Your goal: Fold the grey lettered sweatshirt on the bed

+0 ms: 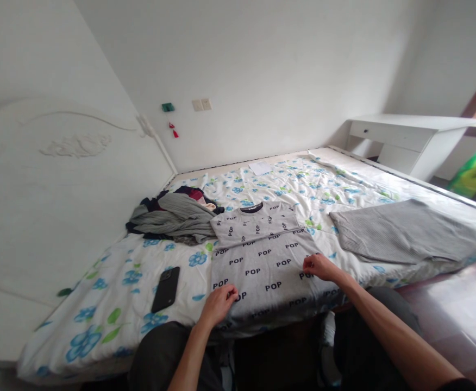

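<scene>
A grey short-sleeved T-shirt (pixel 258 259) printed with "POP" lies spread on the bed, its dark-lined neck facing away from me. A crease runs across its chest, and the lower end drops over the bed's near edge. My left hand (pixel 218 302) is over the shirt's lower left part, fingers curled in. Over the right side is my right hand (pixel 323 267), thumb and fingers drawn together. I see no cloth lifted by either hand; whether the fingertips touch the shirt is unclear. A black phone (pixel 166 289) lies left of the shirt.
Crumpled clothes (pixel 176 217) are heaped by the headboard (pixel 67 206). A grey knitted garment (pixel 401 231) lies flat on the right. White paper (pixel 260 167) rests near the wall on the flowered sheet (pixel 95 304). A white desk (pixel 401 136) stands beyond the bed.
</scene>
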`<state>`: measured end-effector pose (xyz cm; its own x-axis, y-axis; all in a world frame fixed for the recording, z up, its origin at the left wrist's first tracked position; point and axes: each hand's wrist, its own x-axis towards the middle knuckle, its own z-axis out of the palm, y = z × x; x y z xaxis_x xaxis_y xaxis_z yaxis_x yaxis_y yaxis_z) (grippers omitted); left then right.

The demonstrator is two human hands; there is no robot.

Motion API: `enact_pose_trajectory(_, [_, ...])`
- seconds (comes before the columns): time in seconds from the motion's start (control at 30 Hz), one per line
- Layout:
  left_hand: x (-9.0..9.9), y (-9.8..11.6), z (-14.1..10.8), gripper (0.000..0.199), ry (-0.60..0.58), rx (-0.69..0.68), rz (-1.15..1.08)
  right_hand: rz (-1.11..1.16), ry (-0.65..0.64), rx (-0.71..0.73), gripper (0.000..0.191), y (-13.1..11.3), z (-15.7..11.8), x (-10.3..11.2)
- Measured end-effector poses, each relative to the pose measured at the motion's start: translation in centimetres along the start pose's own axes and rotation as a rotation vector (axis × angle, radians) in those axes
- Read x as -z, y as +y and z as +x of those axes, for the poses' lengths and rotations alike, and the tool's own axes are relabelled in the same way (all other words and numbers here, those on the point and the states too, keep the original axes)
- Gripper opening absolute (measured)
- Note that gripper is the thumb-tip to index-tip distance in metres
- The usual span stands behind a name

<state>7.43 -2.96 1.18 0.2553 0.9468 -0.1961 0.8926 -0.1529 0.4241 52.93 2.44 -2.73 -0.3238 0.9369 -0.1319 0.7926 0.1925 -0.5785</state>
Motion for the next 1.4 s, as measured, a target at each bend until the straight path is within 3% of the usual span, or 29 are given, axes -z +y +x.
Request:
enact_pose_trajectory(0.3, [0.8,0.0,0.0,0.021,-0.118,-0.046,-0.003,-0.003,-0.074,0.007,0.015,0.5,-0.5,1.2])
enact_pose_trajectory(0.57, [-0.2,-0.7,1.9,0.017,-0.308,-0.012,-0.012,-0.119,-0.256,-0.051,0.011,0.6,1.1,-0.5])
enact_pose_trajectory(0.63, [0.5,-0.9,3.0,0.019,-0.396,-0.02,-0.102,-0.086,-0.192,-0.04,0.018,0.7,1.6,-0.5])
enact_pose_trajectory(0.73, [1.8,-1.2,5.1,0.025,-0.454,-0.076,-0.191,-0.052,0.031,-0.012,0.038,1.1,2.6,-0.5])
enact_pose_trajectory(0.8, [2.4,-1.6,7.0,0.025,-0.368,-0.107,-0.193,-0.048,0.102,-0.002,0.048,1.4,3.2,-0.9])
enact_pose_trajectory(0.87, [3.0,-2.4,9.2,0.025,-0.196,-0.089,-0.194,-0.046,0.064,0.001,0.052,1.7,4.0,-1.3])
enact_pose_trajectory(1.0, [4.3,-5.6,14.2,0.025,0.227,0.057,-0.208,0.022,-0.055,0.028,0.048,2.9,5.8,-1.1])
enact_pose_trajectory(1.07, [4.9,-7.5,16.4,0.024,0.362,0.157,-0.204,0.101,-0.047,-0.008,0.041,3.8,7.3,-0.3])
enact_pose_trajectory(1.17, [5.6,-9.6,19.2,0.025,0.426,0.339,-0.29,0.186,0.118,-0.139,0.039,5.6,10.3,1.6])
enact_pose_trajectory(1.27, [5.9,-10.8,21.2,0.028,0.435,0.47,-0.518,0.234,0.294,-0.301,0.048,8.0,13.8,3.4])
enact_pose_trajectory(1.4, [6.6,-11.9,23.5,0.032,0.342,0.549,-0.719,0.432,0.303,-0.454,0.059,11.2,18.0,4.6])
